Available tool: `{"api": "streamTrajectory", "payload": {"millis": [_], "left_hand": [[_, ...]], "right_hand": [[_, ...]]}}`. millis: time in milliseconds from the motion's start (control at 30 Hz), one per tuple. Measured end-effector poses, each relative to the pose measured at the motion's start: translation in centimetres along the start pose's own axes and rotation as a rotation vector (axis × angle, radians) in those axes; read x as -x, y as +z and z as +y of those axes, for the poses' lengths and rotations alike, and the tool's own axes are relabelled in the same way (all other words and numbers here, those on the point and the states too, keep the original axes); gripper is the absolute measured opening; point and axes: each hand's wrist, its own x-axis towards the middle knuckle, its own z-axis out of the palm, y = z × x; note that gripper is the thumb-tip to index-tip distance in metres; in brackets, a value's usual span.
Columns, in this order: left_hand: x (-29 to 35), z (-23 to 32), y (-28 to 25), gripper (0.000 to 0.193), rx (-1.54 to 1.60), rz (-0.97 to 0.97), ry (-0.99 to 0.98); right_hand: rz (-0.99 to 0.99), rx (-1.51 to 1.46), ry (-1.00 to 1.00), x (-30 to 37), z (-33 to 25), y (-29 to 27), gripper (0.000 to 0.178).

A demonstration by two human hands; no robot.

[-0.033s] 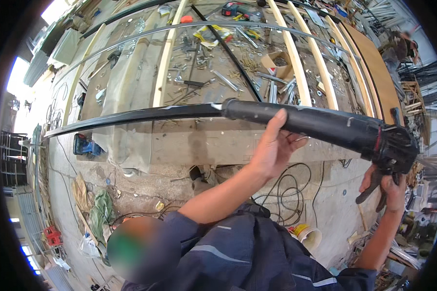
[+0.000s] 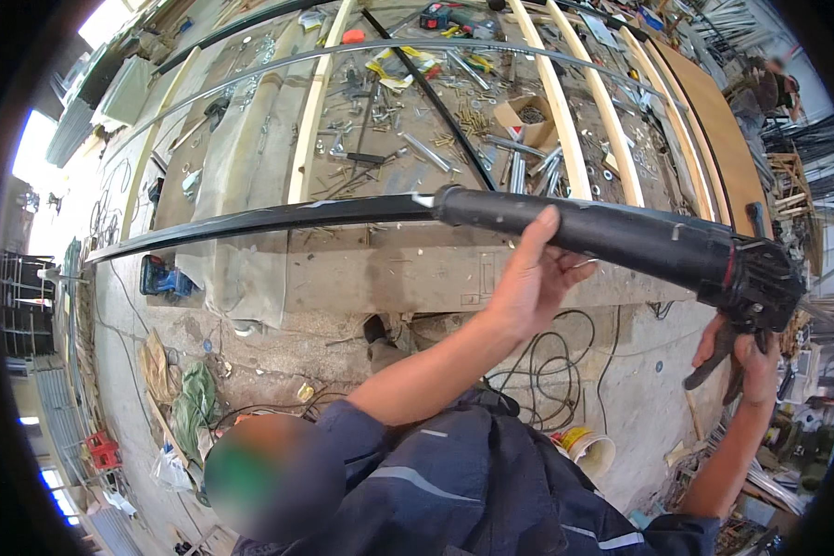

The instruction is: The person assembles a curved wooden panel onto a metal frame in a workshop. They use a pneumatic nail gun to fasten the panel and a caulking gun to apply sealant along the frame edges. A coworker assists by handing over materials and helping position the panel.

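Note:
A black caulking gun (image 2: 621,239) lies slantwise across the right half of the head view, its thick barrel pointing left. At its front end a short white tip (image 2: 423,199) meets the black metal bar (image 2: 278,219), or sits just above it. My left hand (image 2: 534,283) cradles the barrel from below, thumb pressed on its near side and fingers curled under. Round the handle below the gun's rear end, my right hand (image 2: 756,363) is closed by the trigger; part of its grip is hidden. Whitish marks run along the bar's top.
Pale wooden slats (image 2: 558,102) cross the frame beyond the bar. Screws, bolts, metal tubes and an open cardboard box (image 2: 525,120) litter the work surface. A blue power tool (image 2: 165,278) lies at left. Coiled black cable (image 2: 551,366) and a white bucket (image 2: 591,452) are on the floor.
The caulking gun and both my hands have shifted slightly to the right along the bar. My grip looks the same.

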Motion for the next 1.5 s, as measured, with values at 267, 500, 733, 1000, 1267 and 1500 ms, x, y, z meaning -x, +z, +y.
{"api": "streamTrajectory", "payload": {"millis": [267,500,733,1000,1267,1500], "left_hand": [[-5.6,-10.1,3.6,0.055,0.009,-0.07,-0.126],[-8.5,-13.0,6.1,0.057,0.076,-0.098,-0.23],[-9.2,-9.5,5.6,0.058,0.212,-0.107,-0.284],[-7.9,-2.2,3.9,0.067,0.157,0.046,-0.214],[-12.2,-8.5,7.1,0.061,0.153,-0.134,-0.38],[-18.6,-21.2,13.0,0.068,-0.002,-0.297,-0.564]], "right_hand": [[0.077,-0.006,-0.025,1.7,3.8,-10.1,0.064],[0.037,-0.046,0.002,0.8,3.7,-15.8,0.066],[-0.031,-0.014,0.018,-3.6,-0.6,-14.4,0.065],[-0.11,-0.096,0.133,-10.0,-4.5,-8.2,0.068],[0.191,0.142,0.141,-8.1,-5.6,-15.1,0.063],[0.3,0.148,0.223,-4.5,-3.9,-28.1,0.06]]}}
